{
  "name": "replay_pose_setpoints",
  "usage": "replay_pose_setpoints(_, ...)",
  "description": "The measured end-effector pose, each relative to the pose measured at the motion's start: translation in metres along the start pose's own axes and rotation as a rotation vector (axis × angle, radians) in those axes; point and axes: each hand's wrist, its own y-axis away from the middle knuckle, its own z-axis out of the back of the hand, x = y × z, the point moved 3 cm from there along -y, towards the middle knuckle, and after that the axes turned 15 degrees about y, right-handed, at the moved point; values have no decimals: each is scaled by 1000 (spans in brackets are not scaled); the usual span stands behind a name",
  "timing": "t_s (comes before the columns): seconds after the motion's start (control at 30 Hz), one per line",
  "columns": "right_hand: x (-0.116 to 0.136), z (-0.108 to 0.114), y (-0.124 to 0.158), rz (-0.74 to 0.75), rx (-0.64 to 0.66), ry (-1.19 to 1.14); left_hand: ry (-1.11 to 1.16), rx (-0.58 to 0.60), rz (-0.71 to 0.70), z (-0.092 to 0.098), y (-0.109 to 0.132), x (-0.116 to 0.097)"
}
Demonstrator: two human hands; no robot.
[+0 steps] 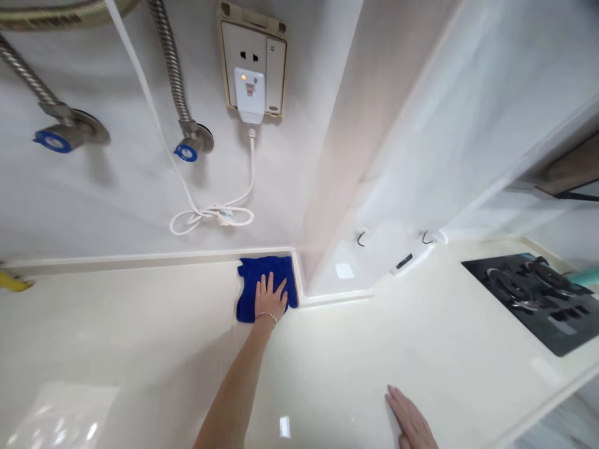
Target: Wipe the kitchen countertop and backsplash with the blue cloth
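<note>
Left hand [270, 300] lay palm down on a blue cloth [247, 299], fingers extended and somewhat spread, thumb out to the right. The hand was not clenched around anything; it rested flat on the fabric. A thin bracelet [266, 316] circled its wrist.

Cloth position: on the white counter [163, 337], spread out in the inner corner where the low upstand [126, 264] along the back wall met the side of the projecting wall section [346, 249]. Its far edge was against the upstand; its left edge was uneven.

Right hand [412, 421] was at the lower edge of the view, partly cut off, well apart from the cloth. Its visible fingers were straight and close together, with nothing seen in its grasp. It was over bare counter; whether it touched the surface could not be told.

Back wall, above the cloth: a socket plate [276, 81] with a white plug [249, 96] inserted, an orange light showing on the plug. A white cord [253, 162] ran down from it to a tied bundle of loops. Left of this were two blue-handled valves, the nearer to the plug [187, 151] and the farther [55, 140], each joined to a ribbed metal hose.

Right side: two small hooks were on the projecting wall, and a black gas hob [538, 299] was set in the counter. A yellow object [14, 282], cut off by the left edge, could not be identified.
</note>
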Motion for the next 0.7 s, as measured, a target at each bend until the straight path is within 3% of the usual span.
replay_pose_setpoints(0.17, 4, 0, 2, -15, -8, -8, -25, 53, -61, -6, 92, -13)
replay_pose_setpoints(0.37, 6, 1, -1, -19, 21, -70, 25, 50, -101, -45, 190, -70)
replay_pose_setpoints(0.5, 8, 0, -3, -31, 2, -113, 82, 129, -197, -89, 231, -121)
replay_pose_setpoints(0.6, 6, -2, 3, -59, -165, -224, 138, 246, -312, -122, 251, -160)
replay_pose_setpoints(0.7, -12, -6, 21, -221, -354, -313, 175, 373, -444, -149, 262, -201)
